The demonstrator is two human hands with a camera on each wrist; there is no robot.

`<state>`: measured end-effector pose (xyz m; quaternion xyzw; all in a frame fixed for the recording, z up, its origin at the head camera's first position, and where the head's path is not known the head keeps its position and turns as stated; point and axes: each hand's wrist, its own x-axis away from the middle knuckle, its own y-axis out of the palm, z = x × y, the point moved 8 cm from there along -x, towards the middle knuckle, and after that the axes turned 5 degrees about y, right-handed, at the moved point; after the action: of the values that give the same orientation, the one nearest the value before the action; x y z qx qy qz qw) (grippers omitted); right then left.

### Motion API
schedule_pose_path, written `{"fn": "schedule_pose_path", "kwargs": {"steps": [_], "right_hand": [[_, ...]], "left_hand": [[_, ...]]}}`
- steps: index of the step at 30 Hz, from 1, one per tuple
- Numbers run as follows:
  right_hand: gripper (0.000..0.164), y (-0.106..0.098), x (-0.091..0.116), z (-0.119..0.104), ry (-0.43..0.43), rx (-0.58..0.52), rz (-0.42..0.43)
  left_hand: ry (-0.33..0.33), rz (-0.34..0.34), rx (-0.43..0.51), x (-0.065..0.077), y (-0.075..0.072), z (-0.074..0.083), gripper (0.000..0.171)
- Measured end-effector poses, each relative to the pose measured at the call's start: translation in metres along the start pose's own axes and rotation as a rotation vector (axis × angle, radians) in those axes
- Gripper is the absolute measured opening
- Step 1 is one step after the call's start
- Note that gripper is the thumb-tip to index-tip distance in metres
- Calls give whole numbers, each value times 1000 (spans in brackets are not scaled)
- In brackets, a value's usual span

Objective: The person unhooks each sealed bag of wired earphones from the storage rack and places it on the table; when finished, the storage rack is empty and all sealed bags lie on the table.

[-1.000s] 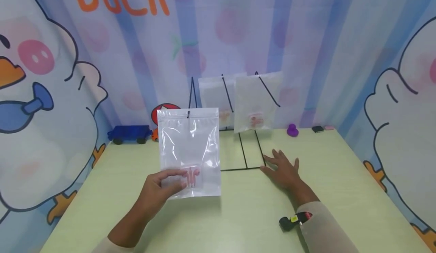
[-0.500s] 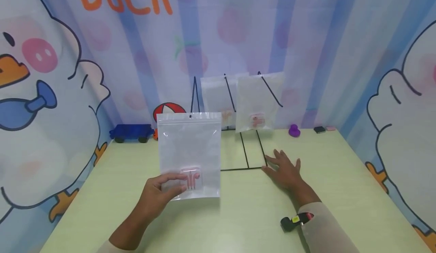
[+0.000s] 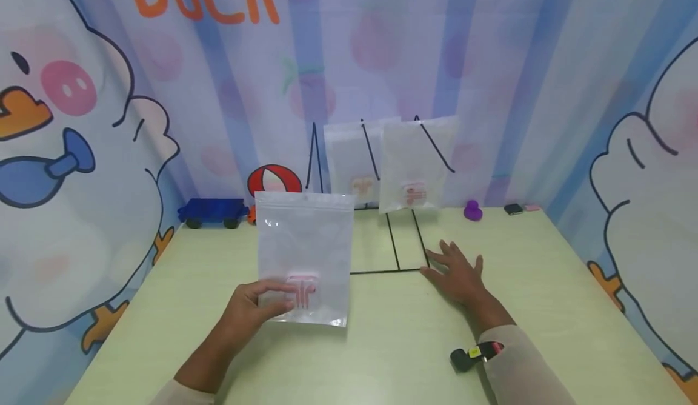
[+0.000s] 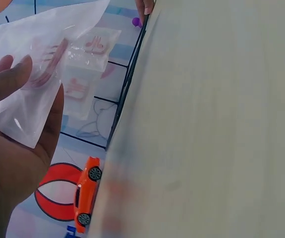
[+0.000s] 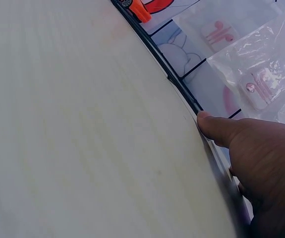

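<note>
My left hand point(image 3: 245, 314) pinches the lower left part of a white zip bag point(image 3: 305, 229) between thumb and fingers. Pink earphones point(image 3: 302, 293) in a clear case show through its front. The bag is in front of and below the left hook point(image 3: 314, 125) of a black wire display rack point(image 3: 398, 270), apart from it. With fingers spread, my right hand point(image 3: 455, 274) touches the front right corner of the rack's base; the right wrist view shows its thumb point(image 5: 214, 128) at the wire. Two similar bags hang on the other hooks, a middle one point(image 3: 345, 156) and a right one point(image 3: 403, 156).
A blue toy truck point(image 3: 212, 212) stands at the back left, beside an orange toy car point(image 4: 86, 193). At the back right sit a purple toy duck point(image 3: 472, 211), a small black block point(image 3: 514, 209) and a pink one point(image 3: 531, 207). A printed curtain point(image 3: 382, 41) rises behind the table.
The bag in my left hand has come off the left hook, moving toward me and down, so the hook tip now shows above it. My right hand has stayed at the rack's corner.
</note>
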<state>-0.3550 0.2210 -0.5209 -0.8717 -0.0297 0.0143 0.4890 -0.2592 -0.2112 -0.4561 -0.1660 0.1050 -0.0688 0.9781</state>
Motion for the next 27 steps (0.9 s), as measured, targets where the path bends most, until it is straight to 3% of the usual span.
{"fn": "schedule_pose_path", "kwargs": {"steps": [5,12,16,22,27], "right_hand": [[64,-1,1,-1,-7,-3,1],[63,-1,1,-2,-12,-14,10],[63,-1,2,-3,-8,-20,0],[62,-3,3,-5,-11,-30,10],[63,-4,3,-5,-17,-19,9]], "left_hand": [[-58,2,25,-7,-10,-16,38],[-212,-13,18,-17,-26,-42,45],[-261,-23,6,-22,-34,-55,47],[-282,-47,14,-31,-46,-60,48],[-368,-73,19,-36,-53,-67,44]]}}
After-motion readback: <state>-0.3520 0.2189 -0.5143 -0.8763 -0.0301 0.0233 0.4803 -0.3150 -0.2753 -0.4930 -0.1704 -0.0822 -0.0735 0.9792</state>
